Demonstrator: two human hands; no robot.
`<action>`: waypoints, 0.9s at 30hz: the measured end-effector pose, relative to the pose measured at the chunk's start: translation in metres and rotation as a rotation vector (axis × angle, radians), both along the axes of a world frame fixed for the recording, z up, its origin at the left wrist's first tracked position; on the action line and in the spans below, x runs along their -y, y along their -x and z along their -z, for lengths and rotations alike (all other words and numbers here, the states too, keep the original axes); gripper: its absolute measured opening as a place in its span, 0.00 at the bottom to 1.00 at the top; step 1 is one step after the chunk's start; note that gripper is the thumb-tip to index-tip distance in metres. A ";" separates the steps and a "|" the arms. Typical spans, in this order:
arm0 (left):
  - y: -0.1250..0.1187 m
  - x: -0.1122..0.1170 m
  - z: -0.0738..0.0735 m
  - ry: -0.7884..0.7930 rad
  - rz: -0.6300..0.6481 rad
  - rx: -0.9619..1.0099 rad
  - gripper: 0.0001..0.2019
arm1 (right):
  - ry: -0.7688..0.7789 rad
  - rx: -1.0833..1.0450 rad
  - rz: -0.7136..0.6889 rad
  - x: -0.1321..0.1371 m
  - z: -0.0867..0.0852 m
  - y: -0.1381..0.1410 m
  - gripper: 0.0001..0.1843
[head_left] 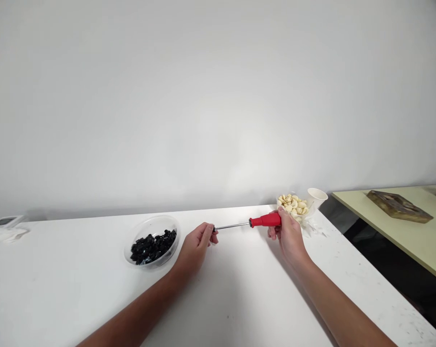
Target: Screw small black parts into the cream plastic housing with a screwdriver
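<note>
nearest is the white worktop; the left hand and the right hand reach over it, and a screwdriver runs level between them; the right fingers are clenched around its red handle, and the left fingers are pinching the end of its steel shaft; just left of the left hand stands a clear bowl of black pieces; behind the right hand are cashews in a bowl, with a white cup tilted just beside them; farther right, a dark wooden board lies on a pale green table;
</note>
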State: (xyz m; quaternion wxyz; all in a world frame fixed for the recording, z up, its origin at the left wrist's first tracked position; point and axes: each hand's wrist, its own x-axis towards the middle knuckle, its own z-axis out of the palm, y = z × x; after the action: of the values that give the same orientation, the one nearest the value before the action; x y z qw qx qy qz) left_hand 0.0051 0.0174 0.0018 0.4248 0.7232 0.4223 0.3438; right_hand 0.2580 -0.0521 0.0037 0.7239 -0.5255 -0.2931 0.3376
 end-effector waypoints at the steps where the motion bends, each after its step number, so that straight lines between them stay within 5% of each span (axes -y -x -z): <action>1: 0.000 0.000 0.000 0.006 0.000 0.007 0.22 | -0.001 0.003 -0.001 0.000 0.000 0.000 0.21; 9: 0.001 -0.002 0.003 0.051 0.005 0.061 0.23 | -0.020 0.044 0.012 0.000 0.000 0.003 0.19; 17: 0.003 -0.004 0.007 0.062 -0.037 0.040 0.21 | -0.078 0.060 -0.018 0.003 0.000 0.003 0.04; 27: 0.002 -0.006 0.009 0.087 -0.070 0.087 0.21 | 0.057 0.086 -0.051 0.006 -0.005 0.010 0.21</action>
State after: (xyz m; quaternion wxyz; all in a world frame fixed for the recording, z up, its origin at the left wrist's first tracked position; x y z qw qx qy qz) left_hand 0.0031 0.0234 -0.0068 0.4617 0.6731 0.4430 0.3708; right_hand 0.2484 -0.0578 0.0090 0.6867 -0.5522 -0.3273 0.3411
